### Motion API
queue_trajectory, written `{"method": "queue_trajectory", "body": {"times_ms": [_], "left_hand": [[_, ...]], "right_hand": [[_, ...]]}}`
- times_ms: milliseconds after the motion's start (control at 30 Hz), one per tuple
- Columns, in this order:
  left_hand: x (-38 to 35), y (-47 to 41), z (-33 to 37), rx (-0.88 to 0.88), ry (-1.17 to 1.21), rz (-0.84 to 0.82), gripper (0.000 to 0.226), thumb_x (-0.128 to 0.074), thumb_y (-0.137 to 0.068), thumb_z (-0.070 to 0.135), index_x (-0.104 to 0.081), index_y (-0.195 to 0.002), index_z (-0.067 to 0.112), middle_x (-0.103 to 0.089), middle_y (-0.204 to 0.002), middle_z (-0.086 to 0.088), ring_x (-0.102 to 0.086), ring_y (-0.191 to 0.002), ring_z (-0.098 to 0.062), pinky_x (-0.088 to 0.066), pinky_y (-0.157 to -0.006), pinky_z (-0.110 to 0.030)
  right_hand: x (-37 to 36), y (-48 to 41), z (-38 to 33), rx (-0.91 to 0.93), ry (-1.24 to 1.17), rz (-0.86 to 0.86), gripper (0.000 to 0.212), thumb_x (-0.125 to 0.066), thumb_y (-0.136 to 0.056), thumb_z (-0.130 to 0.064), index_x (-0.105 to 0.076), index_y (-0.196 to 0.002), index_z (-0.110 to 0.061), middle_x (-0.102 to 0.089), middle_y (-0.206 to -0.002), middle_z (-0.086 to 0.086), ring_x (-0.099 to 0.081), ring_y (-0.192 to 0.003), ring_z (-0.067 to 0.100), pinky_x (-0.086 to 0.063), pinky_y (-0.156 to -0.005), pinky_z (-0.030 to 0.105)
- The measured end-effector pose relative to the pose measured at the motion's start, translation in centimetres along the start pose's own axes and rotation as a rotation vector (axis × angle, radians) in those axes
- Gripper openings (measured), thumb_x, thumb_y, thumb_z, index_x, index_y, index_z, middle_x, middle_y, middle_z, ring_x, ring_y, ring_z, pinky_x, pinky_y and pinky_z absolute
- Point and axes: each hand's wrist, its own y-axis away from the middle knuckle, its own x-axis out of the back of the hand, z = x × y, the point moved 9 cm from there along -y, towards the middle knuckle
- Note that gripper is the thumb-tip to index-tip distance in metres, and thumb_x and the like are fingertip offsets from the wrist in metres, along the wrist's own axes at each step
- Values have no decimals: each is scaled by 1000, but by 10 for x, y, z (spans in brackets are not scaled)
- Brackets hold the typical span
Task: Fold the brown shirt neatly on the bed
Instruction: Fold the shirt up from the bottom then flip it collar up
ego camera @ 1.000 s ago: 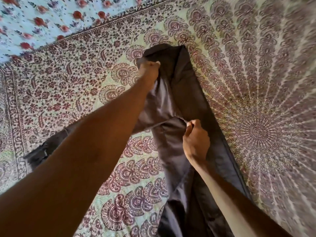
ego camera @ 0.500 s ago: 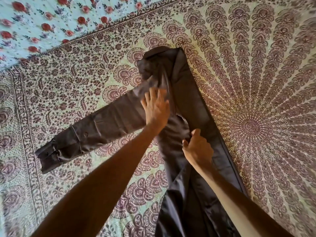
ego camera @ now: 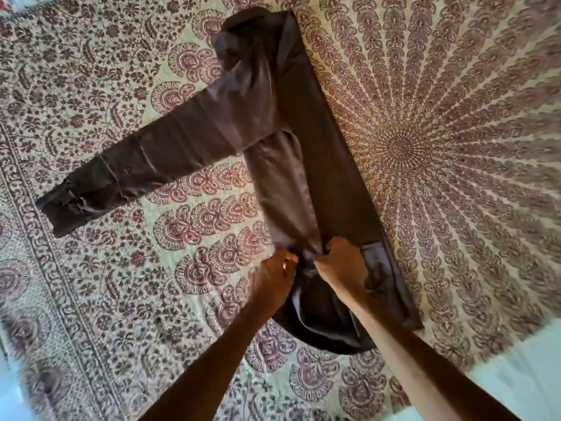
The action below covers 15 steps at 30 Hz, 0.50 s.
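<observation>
My left hand and right hand sit side by side, almost touching, both with fingers curled into a bunched fold of the long-sleeved brown fabric shirt low on its body. Half a second ago my left hand lay flat up by the shoulder seam and my right hand rested mid-body; both have since come down toward the hem. The shirt lies on the bed as a narrow lengthwise strip running away from me, its rounded hem hanging slack between my wrists. Its one long sleeve stretches out flat to the left, as before, ending in the buttoned cuff. Underneath is the cream bedspread with maroon mandala print.
</observation>
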Motion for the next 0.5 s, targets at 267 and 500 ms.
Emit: {"method": "queue_trajectory", "body": {"times_ms": [267, 500], "left_hand": [[-52, 81, 8, -185, -245, -119, 70, -68, -70, 49, -44, -131, 23, -46, -129, -5, -46, -114, -26, -48, -89, -43], [-69, 132, 0, -198, 52, -44, 70, -67, -73, 8, -38, -136, 13, -60, -114, -9, -63, -92, -22, -57, -77, -35]], "right_hand": [[-3, 13, 53, -54, -120, -48, 18, -60, -74, -24, -63, -77, -7, -71, -92, 14, -68, -94, 34, -47, -65, 30], [0, 19, 63, 3, -315, -2, 36, -56, -92, -32, -72, -105, -2, -69, -111, 21, -64, -107, 38, -54, -90, 46]]}}
